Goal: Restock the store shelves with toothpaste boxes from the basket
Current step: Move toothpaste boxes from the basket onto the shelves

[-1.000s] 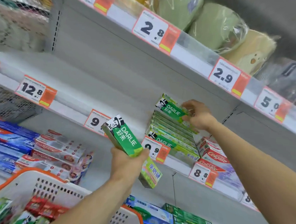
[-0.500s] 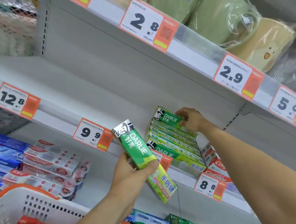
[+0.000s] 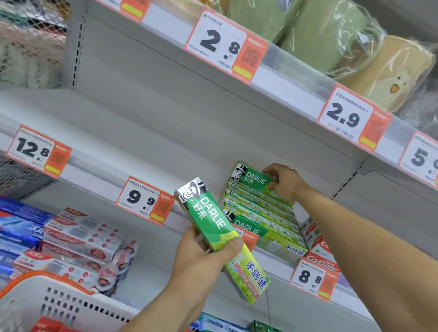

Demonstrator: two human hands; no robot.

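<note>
Grey metal store shelf: right hand pinches the top green Darlie toothpaste box of the stack; below the shelf, left hand grips a second green Darlie box, tilted.

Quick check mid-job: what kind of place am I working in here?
Almost certainly a retail store aisle: shelf edges carry price tags, boxed Darlie toothpaste is stacked on the shelf, and an orange-rimmed shopping basket sits below.
</note>
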